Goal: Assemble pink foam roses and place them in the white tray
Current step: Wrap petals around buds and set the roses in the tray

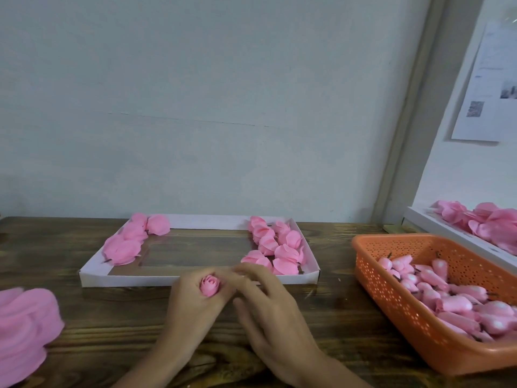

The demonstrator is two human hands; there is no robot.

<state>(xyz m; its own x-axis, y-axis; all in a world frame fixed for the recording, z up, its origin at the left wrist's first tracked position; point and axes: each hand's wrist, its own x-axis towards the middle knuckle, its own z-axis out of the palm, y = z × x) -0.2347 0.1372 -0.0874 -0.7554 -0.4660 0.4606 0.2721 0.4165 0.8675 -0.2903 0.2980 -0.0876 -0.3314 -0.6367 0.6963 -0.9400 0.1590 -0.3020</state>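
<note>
My left hand (193,301) grips a small pink foam rose bud (210,285), its fingers curled round it just in front of the white tray (195,277). My right hand (268,303) lies beside it, blurred, fingertips reaching toward the bud; whether it pinches anything I cannot tell. Inside the tray, finished pink roses (275,245) fill the right end and flatter pink blooms (128,239) lie at the left end.
An orange perforated basket (391,312) of pink buds (447,295) stands on the right. A stack of pink foam petals (25,329) lies at the left edge. A second white tray (447,233) with pink petals sits far right. The wall is close behind.
</note>
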